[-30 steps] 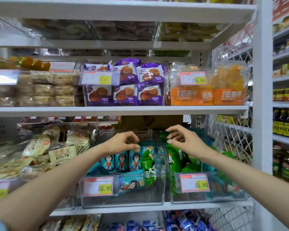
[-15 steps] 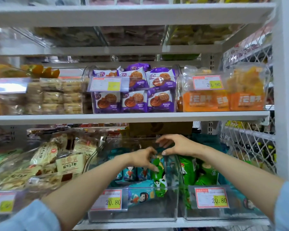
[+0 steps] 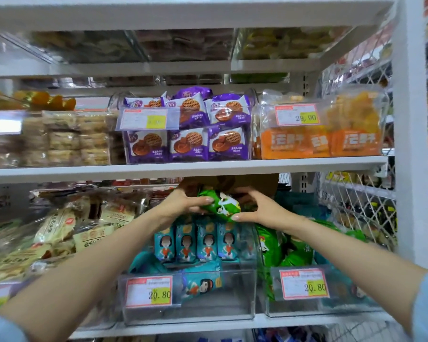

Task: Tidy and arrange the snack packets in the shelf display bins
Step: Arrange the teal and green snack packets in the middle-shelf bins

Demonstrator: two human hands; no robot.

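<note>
Head view shows both hands holding one green packet (image 3: 220,203) just under the front edge of the upper shelf (image 3: 208,167), above the back of the middle bin (image 3: 208,308). The left hand (image 3: 183,202) grips its left end, fingers curled over it. The right hand (image 3: 263,211) pinches its right end between thumb and fingers. Teal packets (image 3: 195,243) stand in a row in the middle bin. More green packets (image 3: 279,248) lie in the right bin (image 3: 351,306), just beside it.

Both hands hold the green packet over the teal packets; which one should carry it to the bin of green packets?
Right, probably. The right hand pinches the green packet on the side nearest the bin of green packets; the left hand would have to cross over.
</note>
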